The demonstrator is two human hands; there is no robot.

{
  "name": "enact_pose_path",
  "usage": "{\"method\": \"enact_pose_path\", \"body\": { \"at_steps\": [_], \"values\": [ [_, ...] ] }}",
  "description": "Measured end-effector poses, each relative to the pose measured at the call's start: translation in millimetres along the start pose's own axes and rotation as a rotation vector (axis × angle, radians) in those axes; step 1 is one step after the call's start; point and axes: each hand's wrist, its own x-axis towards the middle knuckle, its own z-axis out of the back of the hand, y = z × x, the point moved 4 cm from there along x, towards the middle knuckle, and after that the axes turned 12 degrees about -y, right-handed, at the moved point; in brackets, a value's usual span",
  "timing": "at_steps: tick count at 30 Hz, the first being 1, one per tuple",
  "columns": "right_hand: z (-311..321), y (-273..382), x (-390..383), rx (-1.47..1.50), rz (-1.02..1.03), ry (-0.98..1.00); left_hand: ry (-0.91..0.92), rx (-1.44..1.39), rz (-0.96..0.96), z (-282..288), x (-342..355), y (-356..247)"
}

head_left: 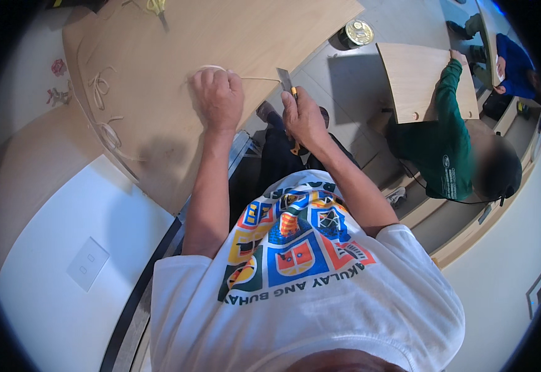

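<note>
My left hand (218, 99) is closed in a fist over the pale wooden board, gripping a thin pale strip (258, 79). The strip loops above my knuckles and runs out to the right, reaching the blade held in my other hand. A snap-off utility knife (285, 79) with a wide metal blade and some orange-yellow on its handle sits in my right hand (306, 119). Its blade points up and away, just past the board's right edge. Most of the handle is hidden by my fingers. Beneath both hands lies the large wooden board (165, 80).
Curled strip offcuts (110, 133) lie at the board's left side. Yellow-handled scissors (157, 8) rest at its far edge. A tin can (357, 33) stands on the tiled floor (345, 80). At right, a person in green (435, 152) holds a wooden panel (419, 77); another wears blue (515, 65).
</note>
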Motion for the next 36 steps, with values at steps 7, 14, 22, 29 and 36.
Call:
{"method": "enact_pose_path", "body": {
  "at_steps": [7,14,22,29,36],
  "values": [
    [13.4,15.6,-12.0,0.046,-0.092,0.040,0.078,0.039,-0.019,5.7,-5.1,3.8],
    [5.3,5.2,-13.2,0.017,-0.069,0.011,0.044,0.000,0.019,2.6,-12.0,6.9],
    [-9.0,-10.7,-8.3,0.004,0.059,-0.019,0.051,0.042,0.034,11.2,-9.2,7.5],
    [-1.5,-3.3,-16.2,0.031,0.006,0.004,0.061,0.014,-0.034,15.8,-15.9,15.5],
    [-4.4,7.3,-12.9,0.049,-0.087,0.022,0.003,0.048,0.035,12.7,-12.3,17.3]
  ]
}}
